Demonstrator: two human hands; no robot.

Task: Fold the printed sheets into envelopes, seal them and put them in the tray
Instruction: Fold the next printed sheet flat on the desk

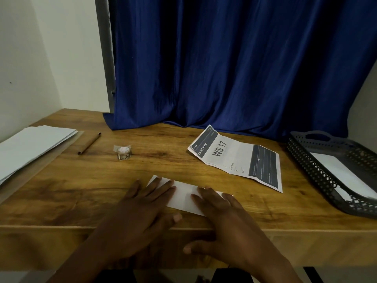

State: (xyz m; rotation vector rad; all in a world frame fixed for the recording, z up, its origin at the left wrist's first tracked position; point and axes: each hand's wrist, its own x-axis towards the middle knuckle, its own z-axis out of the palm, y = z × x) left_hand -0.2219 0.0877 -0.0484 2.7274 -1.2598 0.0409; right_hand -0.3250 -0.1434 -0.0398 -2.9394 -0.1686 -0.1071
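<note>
Near the front edge of the worktop [61, 201], left hand [140, 209] and right hand [224, 221] press flat, fingers straight, on the folded white envelope [184, 196]; the tray [318, 172] stands far right.

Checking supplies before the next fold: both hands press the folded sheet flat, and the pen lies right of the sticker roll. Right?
Not quite. In the head view the pen lies left of the sticker roll. The left hand and right hand do press the folded sheet flat.

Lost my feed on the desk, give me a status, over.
Left hand and right hand both flat, fingers pressing the folded white sheet. Printed sheet lies creased, unfolded. Tray holds one white envelope. Nothing in the way.
</note>
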